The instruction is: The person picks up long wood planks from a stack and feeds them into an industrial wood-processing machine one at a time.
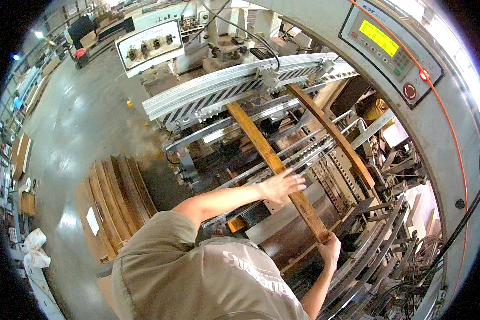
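A long, narrow wooden board (260, 142) lies slantwise across a machine's metal rails, its far end under the striped guide beam (234, 89). My right hand (329, 249) is closed round the board's near end. Over the board's middle, my left hand (282, 186) is stretched out with its fingers apart; whether the palm presses on the wood I cannot tell. A second, slightly curved wooden board (333, 132) rests to the right, roughly parallel to the first, and neither hand is on it.
Stacked brown curved panels (109, 200) stand on the floor at left. A control panel (390, 48) with a lit display and a red button (409, 91) is on the frame at upper right, where an orange cable (447, 114) hangs. A switch box (149, 47) stands at the back.
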The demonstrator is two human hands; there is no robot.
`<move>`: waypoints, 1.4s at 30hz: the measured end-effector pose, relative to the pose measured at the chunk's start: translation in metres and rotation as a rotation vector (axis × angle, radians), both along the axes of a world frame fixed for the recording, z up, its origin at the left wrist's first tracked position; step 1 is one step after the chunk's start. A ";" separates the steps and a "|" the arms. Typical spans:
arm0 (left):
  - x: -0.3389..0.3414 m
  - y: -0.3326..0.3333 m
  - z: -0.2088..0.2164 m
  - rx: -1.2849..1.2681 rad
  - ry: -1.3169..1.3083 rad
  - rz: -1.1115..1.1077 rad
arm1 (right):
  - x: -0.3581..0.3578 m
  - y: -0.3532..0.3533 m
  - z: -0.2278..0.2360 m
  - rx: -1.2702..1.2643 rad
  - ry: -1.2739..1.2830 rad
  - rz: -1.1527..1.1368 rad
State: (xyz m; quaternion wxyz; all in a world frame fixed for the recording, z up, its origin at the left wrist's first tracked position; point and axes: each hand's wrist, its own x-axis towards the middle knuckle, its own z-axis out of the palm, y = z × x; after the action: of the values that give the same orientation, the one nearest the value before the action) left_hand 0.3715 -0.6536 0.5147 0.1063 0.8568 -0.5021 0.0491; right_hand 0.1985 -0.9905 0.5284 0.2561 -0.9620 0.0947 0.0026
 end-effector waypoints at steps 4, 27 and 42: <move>0.005 -0.029 -0.052 -0.033 -0.396 -0.018 | -0.004 -0.003 -0.003 0.027 0.023 0.019; -0.092 -0.060 0.169 -0.541 -0.226 -0.149 | -0.131 0.005 0.037 1.041 -0.186 -0.112; -0.040 0.014 0.344 -1.824 0.698 0.103 | 0.022 0.122 0.047 0.629 -0.498 0.131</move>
State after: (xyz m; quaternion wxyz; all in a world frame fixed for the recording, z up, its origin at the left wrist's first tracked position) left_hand 0.3314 -0.6394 0.8590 0.8686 0.4332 -0.1736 0.1669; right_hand 0.2207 -0.8684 0.5758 0.5522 -0.8120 -0.0369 -0.1853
